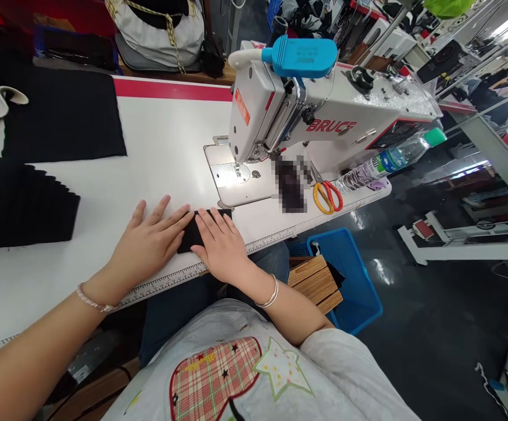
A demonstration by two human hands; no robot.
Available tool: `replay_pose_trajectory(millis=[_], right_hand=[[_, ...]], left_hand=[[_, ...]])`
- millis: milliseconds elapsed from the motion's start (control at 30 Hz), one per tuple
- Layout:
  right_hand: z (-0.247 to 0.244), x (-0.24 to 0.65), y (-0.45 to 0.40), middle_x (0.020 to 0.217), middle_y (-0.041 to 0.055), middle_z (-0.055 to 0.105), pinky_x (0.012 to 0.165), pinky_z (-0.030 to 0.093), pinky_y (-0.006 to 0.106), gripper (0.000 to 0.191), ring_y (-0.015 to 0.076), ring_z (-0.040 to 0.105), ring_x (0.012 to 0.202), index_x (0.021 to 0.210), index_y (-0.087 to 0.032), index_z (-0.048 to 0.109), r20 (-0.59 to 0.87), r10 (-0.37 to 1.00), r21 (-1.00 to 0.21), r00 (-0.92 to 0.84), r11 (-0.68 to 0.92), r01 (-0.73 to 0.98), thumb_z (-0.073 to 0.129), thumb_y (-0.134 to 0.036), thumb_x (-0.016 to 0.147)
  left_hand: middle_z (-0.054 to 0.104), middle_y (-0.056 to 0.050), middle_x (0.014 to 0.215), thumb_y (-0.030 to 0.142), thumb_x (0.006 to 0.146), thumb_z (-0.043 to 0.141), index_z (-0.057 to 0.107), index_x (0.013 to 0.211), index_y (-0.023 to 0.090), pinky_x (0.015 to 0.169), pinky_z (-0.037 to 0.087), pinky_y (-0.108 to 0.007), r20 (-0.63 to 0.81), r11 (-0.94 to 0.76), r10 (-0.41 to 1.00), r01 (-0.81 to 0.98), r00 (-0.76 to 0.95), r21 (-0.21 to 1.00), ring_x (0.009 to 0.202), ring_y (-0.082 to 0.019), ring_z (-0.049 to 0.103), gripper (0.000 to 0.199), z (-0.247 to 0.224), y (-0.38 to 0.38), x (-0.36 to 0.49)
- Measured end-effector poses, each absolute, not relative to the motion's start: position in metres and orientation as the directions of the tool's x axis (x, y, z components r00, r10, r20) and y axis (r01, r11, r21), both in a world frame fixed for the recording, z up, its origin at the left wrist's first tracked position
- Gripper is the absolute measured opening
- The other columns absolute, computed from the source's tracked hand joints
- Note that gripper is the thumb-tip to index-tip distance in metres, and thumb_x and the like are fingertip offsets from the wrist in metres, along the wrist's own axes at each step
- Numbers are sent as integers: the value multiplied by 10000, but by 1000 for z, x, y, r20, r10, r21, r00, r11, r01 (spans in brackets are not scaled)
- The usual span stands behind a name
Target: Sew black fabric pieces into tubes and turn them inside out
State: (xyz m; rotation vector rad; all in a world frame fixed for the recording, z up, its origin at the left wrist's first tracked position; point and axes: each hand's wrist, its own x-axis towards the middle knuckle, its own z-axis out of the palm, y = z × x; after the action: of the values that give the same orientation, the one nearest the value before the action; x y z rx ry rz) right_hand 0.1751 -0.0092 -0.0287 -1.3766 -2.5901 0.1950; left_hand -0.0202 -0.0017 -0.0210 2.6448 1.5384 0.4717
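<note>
A small black piece of fabric (pixel 191 235) lies flat on the white sewing table (pixel 157 140), close to its ruler-marked front edge. My left hand (pixel 151 240) rests on the left part of the fabric, fingers stretched out and spread. Over the right part lies my right hand (pixel 222 241), palm down with its fingers extended. Both hands partly cover the piece, so its full outline is hidden. Just beyond them stands the white sewing machine (pixel 332 111), its needle plate (pixel 231 175) behind and to the right of my fingers.
Stacked black fabric pieces (pixel 21 202) and a larger black cloth (pixel 63 114) lie at the left. Scissors with orange and red handles (pixel 327 196) and a water bottle (pixel 387 161) are beside the machine. A blue basket (pixel 359 286) stands below, right of the table.
</note>
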Motion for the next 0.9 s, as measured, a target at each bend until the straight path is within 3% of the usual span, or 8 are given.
replay_pose_trajectory(millis=[133, 267, 467, 600, 767, 900], right_hand=[[-29, 175, -9, 1592, 93, 298, 1216, 210, 443, 593, 269, 229, 1479, 1484, -76, 353, 109, 831, -211, -546, 556, 804, 310, -440, 1018], [-29, 174, -9, 1591, 94, 299, 1215, 210, 444, 592, 268, 231, 1478, 1483, -77, 356, 113, 831, -208, -544, 556, 805, 306, -441, 1019], [-31, 175, -10, 1591, 98, 298, 1217, 208, 438, 597, 271, 236, 1478, 1480, -67, 356, 123, 829, -208, -546, 559, 802, 305, -444, 1020], [-29, 175, -9, 1586, 106, 306, 1212, 223, 447, 592, 271, 248, 1473, 1476, -68, 365, 118, 831, -218, -544, 556, 802, 324, -439, 1016], [-29, 174, -9, 1584, 110, 309, 1212, 227, 443, 591, 272, 252, 1471, 1472, -62, 371, 131, 829, -220, -544, 559, 799, 321, -436, 1018], [-32, 175, -10, 1579, 113, 322, 1208, 228, 440, 590, 279, 260, 1466, 1465, -59, 382, 165, 821, -213, -547, 571, 793, 318, -439, 1019]], left_hand=[[615, -27, 1349, 317, 996, 405, 616, 1264, 229, 1163, 296, -574, 242, -530, 838, 836, 490, 141, 1422, -306, 368, 352, -22, -3, -31], [667, -38, 1278, 312, 989, 428, 637, 1228, 228, 1146, 355, -506, 296, -569, 810, 801, 506, 189, 1421, -280, 376, 328, -28, -1, -34], [652, -35, 1300, 326, 990, 415, 622, 1266, 210, 1166, 306, -544, 241, -513, 851, 839, 467, 182, 1439, -313, 333, 363, -28, -5, -31], [696, -50, 1222, 290, 979, 429, 678, 1157, 220, 1098, 365, -547, 283, -497, 850, 855, 445, 148, 1345, -322, 478, 314, -24, -8, -28], [736, -50, 1132, 228, 947, 466, 714, 1012, 244, 1032, 424, -468, 339, -545, 816, 819, 469, 180, 1206, -261, 611, 256, -22, -10, -26], [751, -77, 1077, 211, 924, 504, 714, 983, 196, 1064, 402, -467, 403, -575, 769, 813, 497, 95, 1116, -272, 661, 218, -21, -12, -21]])
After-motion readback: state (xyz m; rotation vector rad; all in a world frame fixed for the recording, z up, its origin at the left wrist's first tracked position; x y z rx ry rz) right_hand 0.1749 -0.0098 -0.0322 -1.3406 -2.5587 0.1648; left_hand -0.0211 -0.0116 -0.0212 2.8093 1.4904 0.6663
